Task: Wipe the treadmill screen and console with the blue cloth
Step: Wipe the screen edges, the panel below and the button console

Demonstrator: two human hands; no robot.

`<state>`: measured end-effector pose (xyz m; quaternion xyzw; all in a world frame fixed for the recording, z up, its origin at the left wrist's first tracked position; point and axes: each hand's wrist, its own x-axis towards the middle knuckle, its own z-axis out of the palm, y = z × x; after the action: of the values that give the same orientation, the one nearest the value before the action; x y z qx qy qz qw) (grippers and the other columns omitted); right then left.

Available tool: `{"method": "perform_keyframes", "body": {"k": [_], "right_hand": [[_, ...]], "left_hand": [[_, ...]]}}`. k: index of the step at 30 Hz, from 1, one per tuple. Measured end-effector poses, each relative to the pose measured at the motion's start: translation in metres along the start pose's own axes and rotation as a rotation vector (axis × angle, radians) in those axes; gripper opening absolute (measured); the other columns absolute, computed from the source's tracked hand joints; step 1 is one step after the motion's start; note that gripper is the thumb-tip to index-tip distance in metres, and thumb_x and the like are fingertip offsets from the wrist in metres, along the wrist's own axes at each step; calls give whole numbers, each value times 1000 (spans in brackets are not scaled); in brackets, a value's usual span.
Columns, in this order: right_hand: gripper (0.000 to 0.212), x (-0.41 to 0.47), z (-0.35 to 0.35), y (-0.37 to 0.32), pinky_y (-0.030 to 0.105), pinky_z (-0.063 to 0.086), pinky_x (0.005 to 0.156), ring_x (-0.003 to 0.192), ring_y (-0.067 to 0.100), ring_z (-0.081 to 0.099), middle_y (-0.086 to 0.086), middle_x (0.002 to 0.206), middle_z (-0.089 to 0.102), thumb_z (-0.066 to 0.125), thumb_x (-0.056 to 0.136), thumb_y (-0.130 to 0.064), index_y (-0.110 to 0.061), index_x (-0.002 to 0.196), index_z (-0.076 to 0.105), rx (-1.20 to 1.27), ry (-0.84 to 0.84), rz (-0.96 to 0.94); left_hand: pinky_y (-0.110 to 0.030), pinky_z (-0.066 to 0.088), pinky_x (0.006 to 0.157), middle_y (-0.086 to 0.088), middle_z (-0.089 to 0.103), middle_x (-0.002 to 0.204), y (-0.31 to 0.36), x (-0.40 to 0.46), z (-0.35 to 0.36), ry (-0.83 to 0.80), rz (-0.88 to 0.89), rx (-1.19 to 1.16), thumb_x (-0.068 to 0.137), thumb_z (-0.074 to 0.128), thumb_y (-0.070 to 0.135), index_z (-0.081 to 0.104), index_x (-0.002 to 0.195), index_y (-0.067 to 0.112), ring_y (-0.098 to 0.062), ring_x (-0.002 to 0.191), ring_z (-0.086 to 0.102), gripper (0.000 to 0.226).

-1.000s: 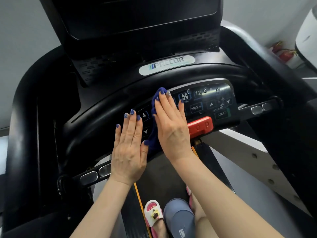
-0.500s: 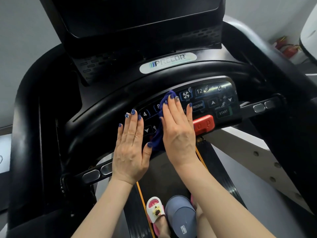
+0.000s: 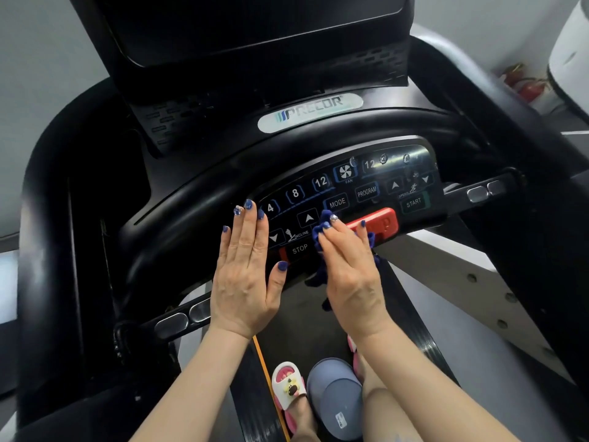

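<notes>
- the right hand [image 3: 350,269] lies flat, fingers [image 3: 338,234] straight and together, pressing the blue cloth [image 3: 318,237] against the lower edge of the console [image 3: 382,173].
- the cloth sits bunched under that palm, between the stop key [image 3: 299,249] and the red safety clip [image 3: 379,223]; a dark fold of it hangs below the console rim beside the wrist.
- the left hand [image 3: 245,275] rests flat on the black curved bar [image 3: 178,224] just left of the keypad, fingers straight and open, thumb spread toward the stop key, holding nothing.
- the two hands are near each other but not touching.
- the mode, program, fan and start keys lie uncovered up and to the right of the cloth.
- the dark screen [image 3: 255,23] stands above the console, well apart from both hands.
- below, a foot in a pink and white slipper [image 3: 288,384] stands on the belt [image 3: 408,314] next to a grey cap [image 3: 334,397].
</notes>
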<state>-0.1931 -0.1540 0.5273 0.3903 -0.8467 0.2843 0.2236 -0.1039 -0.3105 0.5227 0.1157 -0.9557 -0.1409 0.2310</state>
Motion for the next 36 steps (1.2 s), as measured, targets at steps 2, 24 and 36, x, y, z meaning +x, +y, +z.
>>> {"method": "perform_keyframes", "body": {"k": [2, 24, 36], "right_hand": [[23, 1, -4, 14, 52, 32, 115, 127, 27, 55, 15, 122, 65, 55, 96, 0, 4, 115, 68, 13, -5, -27], [21, 9, -4, 44, 59, 38, 107, 110, 35, 60, 21, 110, 65, 52, 97, -1, 8, 109, 68, 111, 131, 102], [26, 4, 3, 42, 51, 28, 117, 118, 33, 57, 19, 116, 64, 47, 100, -6, 6, 111, 68, 114, 194, 237]], "left_hand": [[-44, 8, 125, -12, 4, 165, 1, 0, 0, -7, -4, -2, 106, 22, 44, 18, 155, -1, -28, 154, 6, 66], [-46, 8, 125, -15, 7, 165, 2, 1, 0, 5, -9, 12, 104, 26, 43, 18, 155, 0, -31, 154, 7, 67], [-46, 8, 125, -18, 8, 164, 3, 1, 1, 1, -12, 33, 104, 28, 43, 19, 155, -2, -31, 154, 5, 69]]}}
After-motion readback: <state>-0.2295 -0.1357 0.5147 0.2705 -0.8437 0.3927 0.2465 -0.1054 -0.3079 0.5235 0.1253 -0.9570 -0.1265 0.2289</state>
